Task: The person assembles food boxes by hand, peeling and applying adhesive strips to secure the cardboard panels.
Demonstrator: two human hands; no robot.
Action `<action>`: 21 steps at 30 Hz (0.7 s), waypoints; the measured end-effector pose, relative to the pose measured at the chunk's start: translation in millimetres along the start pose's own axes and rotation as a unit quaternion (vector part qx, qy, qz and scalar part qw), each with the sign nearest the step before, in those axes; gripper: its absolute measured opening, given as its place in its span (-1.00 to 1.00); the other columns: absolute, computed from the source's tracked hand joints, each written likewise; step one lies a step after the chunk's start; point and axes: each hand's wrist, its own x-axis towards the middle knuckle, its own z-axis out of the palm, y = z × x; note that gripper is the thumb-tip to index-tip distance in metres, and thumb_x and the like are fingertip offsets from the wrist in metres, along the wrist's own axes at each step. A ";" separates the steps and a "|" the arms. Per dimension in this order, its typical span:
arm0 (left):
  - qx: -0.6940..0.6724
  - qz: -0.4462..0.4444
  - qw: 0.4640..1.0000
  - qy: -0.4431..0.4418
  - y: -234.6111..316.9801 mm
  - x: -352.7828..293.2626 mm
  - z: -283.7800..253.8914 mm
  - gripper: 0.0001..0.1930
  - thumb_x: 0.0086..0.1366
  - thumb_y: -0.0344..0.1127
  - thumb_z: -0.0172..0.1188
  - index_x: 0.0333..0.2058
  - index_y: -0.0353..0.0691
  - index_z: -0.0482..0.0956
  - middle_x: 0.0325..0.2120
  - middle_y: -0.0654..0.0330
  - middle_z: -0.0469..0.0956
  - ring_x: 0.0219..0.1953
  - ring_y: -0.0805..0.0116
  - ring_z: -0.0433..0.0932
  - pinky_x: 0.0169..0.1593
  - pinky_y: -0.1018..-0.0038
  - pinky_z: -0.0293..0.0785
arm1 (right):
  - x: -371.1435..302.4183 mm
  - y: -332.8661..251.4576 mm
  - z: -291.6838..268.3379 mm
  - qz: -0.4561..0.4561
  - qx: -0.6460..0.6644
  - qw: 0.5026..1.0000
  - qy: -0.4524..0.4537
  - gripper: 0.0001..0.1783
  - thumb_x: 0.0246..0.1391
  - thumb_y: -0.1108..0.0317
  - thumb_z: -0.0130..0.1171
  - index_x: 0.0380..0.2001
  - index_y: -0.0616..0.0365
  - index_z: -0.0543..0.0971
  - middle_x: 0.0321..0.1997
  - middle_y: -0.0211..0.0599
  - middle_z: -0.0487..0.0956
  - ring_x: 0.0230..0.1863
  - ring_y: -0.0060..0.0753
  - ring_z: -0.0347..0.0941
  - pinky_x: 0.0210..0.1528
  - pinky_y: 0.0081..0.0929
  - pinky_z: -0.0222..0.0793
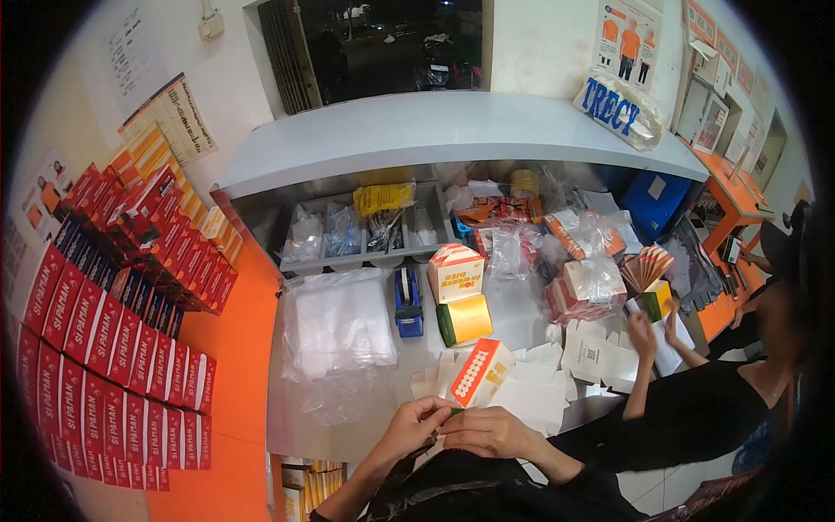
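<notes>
Left hand [416,427] and right hand [492,431] pinch the near end of a printed carton [478,374] near the front edge of the counter [346,440]; it looks light, stiffish yet crushable, best held by its folded corners.

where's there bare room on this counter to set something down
Widest is the raised grey shelf, left of the white bag. A smaller bare patch of worktop lies this side of the blue tape dispenser, between the clear plastic bags and flattened cartons. Crowded: around the held carton and among the wrapped stacks on the right.
</notes>
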 end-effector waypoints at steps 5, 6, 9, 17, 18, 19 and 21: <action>-0.029 -0.026 0.999 -0.028 14.5 2.8 -8.0 -0.83 0.27 -0.38 0.11 -0.20 -0.30 0.52 -0.40 0.30 0.54 -0.42 0.63 0.47 -0.35 0.70 0.39 | -4.5 -1.9 -0.6 0.030 0.014 0.999 0.035 -0.75 -0.18 0.53 0.28 -0.32 0.16 0.58 -0.36 -0.38 0.56 -0.35 -0.37 0.52 -0.35 -0.48 0.46; -0.027 -0.025 0.999 -0.027 14.4 1.2 -6.8 -0.83 0.27 -0.38 0.11 -0.20 -0.30 0.52 -0.40 0.30 0.54 -0.42 0.63 0.47 -0.35 0.70 0.39 | -3.8 -2.5 -0.6 0.074 -0.012 0.996 0.047 -0.73 -0.20 0.54 0.29 -0.31 0.15 0.59 -0.39 -0.36 0.56 -0.38 -0.37 0.51 -0.37 -0.49 0.45; 0.000 -0.002 1.000 -0.006 13.4 -4.4 -1.0 -0.85 0.25 -0.43 0.12 -0.20 -0.30 0.49 -0.41 0.30 0.53 -0.41 0.63 0.48 -0.35 0.71 0.38 | -7.4 1.5 5.2 0.101 -0.047 0.991 0.079 -0.69 -0.26 0.55 0.32 -0.31 0.14 0.59 -0.43 -0.35 0.55 -0.45 -0.38 0.50 -0.41 -0.50 0.44; 0.014 0.081 0.996 -0.021 7.3 -11.9 2.1 -0.76 0.24 -0.49 0.09 -0.10 -0.30 0.43 -0.35 0.29 0.51 -0.36 0.62 0.50 -0.30 0.69 0.42 | -14.4 3.6 15.6 0.094 -0.082 0.976 0.178 -0.74 -0.33 0.53 0.36 -0.43 0.12 0.62 -0.48 -0.39 0.55 -0.44 -0.43 0.51 -0.45 -0.55 0.43; 0.014 0.081 0.996 -0.020 8.3 -13.1 2.2 -0.76 0.24 -0.49 0.09 -0.10 -0.30 0.43 -0.35 0.29 0.51 -0.36 0.62 0.50 -0.30 0.69 0.42 | -14.1 3.7 15.5 0.099 -0.077 0.977 0.172 -0.73 -0.29 0.52 0.34 -0.39 0.09 0.62 -0.41 -0.37 0.54 -0.46 -0.41 0.50 -0.45 -0.54 0.44; 0.018 0.077 0.997 -0.013 9.9 -13.3 2.2 -0.76 0.24 -0.51 0.08 -0.09 -0.30 0.43 -0.31 0.28 0.52 -0.32 0.61 0.49 -0.25 0.69 0.40 | -13.5 3.3 14.6 0.104 -0.074 0.978 0.165 -0.72 -0.25 0.50 0.33 -0.34 0.06 0.62 -0.35 -0.36 0.53 -0.48 -0.39 0.50 -0.46 -0.52 0.44; 0.022 0.073 0.997 -0.007 15.9 -14.8 1.5 -0.75 0.24 -0.53 0.07 -0.09 -0.30 0.43 -0.27 0.26 0.52 -0.27 0.59 0.48 -0.20 0.69 0.38 | -10.6 -3.1 11.8 0.148 -0.048 0.977 0.148 -0.71 -0.24 0.50 0.32 -0.32 0.03 0.63 -0.31 -0.35 0.52 -0.41 -0.37 0.50 -0.41 -0.50 0.44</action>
